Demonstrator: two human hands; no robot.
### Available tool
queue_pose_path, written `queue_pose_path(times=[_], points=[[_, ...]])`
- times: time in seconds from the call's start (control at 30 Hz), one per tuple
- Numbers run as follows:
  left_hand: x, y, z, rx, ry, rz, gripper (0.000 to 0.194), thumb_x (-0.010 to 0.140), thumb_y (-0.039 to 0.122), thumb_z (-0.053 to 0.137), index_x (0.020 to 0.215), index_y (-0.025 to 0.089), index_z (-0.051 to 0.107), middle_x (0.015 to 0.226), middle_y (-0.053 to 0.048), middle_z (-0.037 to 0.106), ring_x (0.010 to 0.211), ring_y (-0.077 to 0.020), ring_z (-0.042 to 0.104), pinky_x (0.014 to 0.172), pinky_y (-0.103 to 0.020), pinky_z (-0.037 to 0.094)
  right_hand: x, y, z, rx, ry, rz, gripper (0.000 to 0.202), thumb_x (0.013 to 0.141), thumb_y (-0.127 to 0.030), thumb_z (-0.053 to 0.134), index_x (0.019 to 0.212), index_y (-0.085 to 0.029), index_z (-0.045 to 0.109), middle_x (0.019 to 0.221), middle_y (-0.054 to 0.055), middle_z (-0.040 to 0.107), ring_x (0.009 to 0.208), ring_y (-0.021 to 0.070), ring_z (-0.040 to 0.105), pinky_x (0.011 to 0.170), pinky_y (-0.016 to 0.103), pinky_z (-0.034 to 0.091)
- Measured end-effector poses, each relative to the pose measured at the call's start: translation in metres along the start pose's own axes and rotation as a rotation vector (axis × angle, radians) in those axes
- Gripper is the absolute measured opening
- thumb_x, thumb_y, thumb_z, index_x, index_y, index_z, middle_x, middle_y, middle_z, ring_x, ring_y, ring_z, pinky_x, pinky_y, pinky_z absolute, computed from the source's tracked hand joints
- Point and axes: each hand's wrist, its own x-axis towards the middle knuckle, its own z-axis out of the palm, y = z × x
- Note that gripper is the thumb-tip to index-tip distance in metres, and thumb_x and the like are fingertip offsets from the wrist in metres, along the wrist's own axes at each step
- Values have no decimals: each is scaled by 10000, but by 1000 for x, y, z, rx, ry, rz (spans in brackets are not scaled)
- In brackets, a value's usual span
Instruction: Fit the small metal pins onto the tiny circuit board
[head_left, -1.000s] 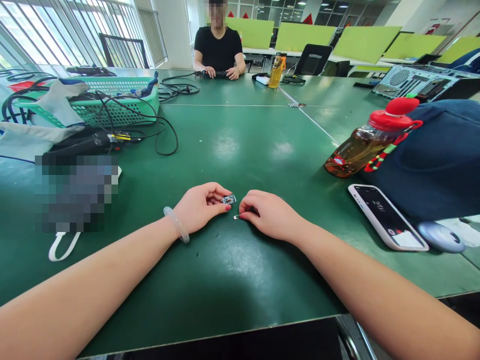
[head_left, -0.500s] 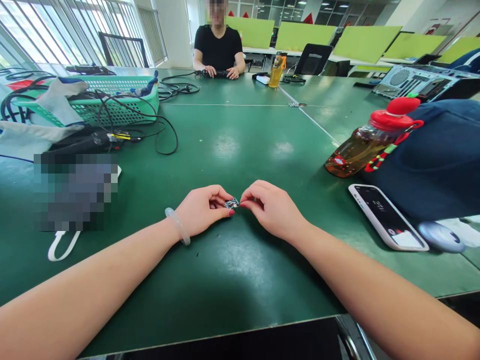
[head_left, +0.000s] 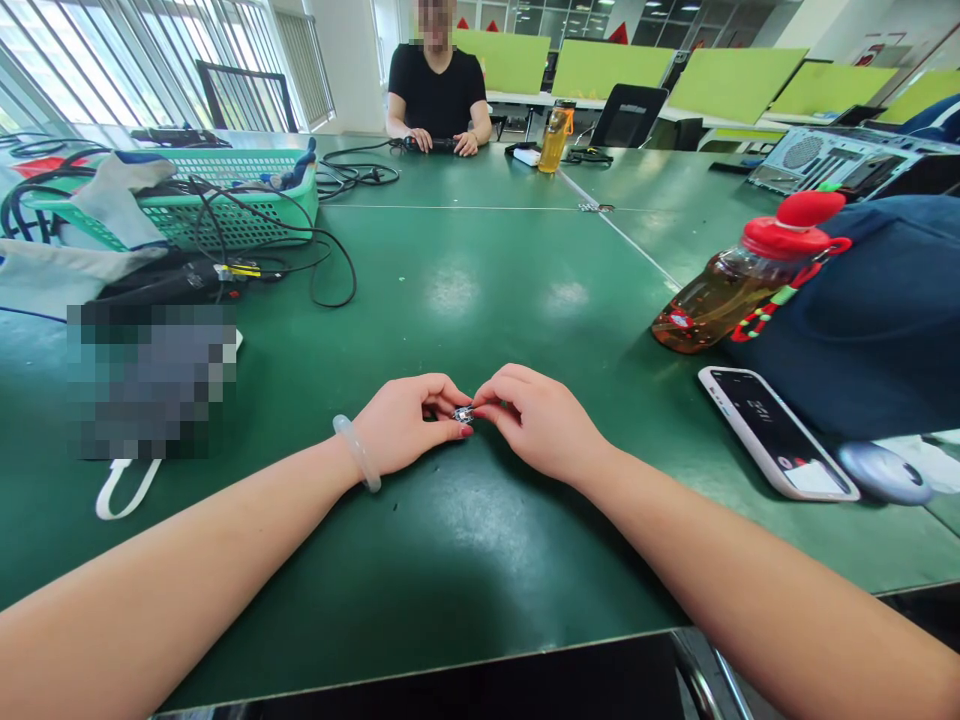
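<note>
A small circuit board, dark with bright metallic parts, is held just above the green table. My left hand, with a pale bangle at the wrist, pinches its left side between thumb and fingers. From the other side, my right hand is closed, thumb and fingertips meeting at the board's right edge. Fingers cover much of the board, so its full outline is hidden.
To the right lie a phone, a computer mouse, a tea bottle and a dark blue bag. A green basket with cables stands at the left. Across the table sits a person.
My right fingertips have shifted slightly left, closer to my left fingers, and now cover more of the board's right side. The left hand has barely moved.
</note>
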Motion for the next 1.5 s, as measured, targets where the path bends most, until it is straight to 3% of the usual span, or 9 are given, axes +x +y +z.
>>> queue_pose_path(times=[0.27,0.63,0.83,1.0,1.13,1.27,1.37,1.5], points=[[1,-1,-2,3,42,9,255,702,270,631,936,172,615,843,-21,681,750,-148,620,724,-292,494,0,7,-1,-13,-17,65,156,803,-276,575,944,-221,616,840,8,572,697,111,521,618,234,387],[0,9,-4,-239,-21,-77,291,746,221,570,1020,134,617,1013,-72,676,925,-179,622,907,-341,453,-2,-6,5,-112,31,6,210,825,-395,531,834,-195,596,822,10,586,721,114,542,644,236,391],[-2,12,0,-469,-47,-149,278,726,206,596,991,123,617,898,-68,696,811,-156,644,856,-344,480,-2,-16,11,-234,36,-22,245,829,-399,515,730,-188,592,753,4,581,651,104,522,578,233,349],[-4,10,0,-463,-50,-167,264,715,190,603,968,117,610,823,-59,696,747,-144,648,813,-335,499,-1,-18,16,-271,7,-51,259,845,-395,495,729,-186,595,736,3,570,640,103,515,575,238,335],[-4,7,-8,-301,-6,-113,285,734,186,555,1011,124,584,951,-82,677,819,-157,647,828,-330,495,1,-16,16,-212,-16,-34,252,843,-413,499,765,-193,595,761,-1,577,651,103,517,583,233,344],[-3,1,-36,219,242,-51,286,749,193,495,1008,184,615,952,-64,679,858,-196,638,862,-353,466,0,-10,12,-139,-23,32,206,842,-387,511,786,-208,595,733,-15,562,637,95,506,573,226,341],[-2,-10,-68,691,419,-146,293,738,172,471,960,200,660,948,-95,683,914,-282,611,862,-397,436,-1,-7,9,-92,-18,71,193,852,-356,495,769,-212,593,719,-20,559,632,94,499,568,226,339],[-3,-28,-104,999,442,-363,379,707,99,430,1014,160,644,1018,-134,649,928,-295,601,824,-387,444,-2,-7,8,-64,-13,78,199,860,-335,472,763,-213,596,712,-16,565,633,99,495,566,226,341]])
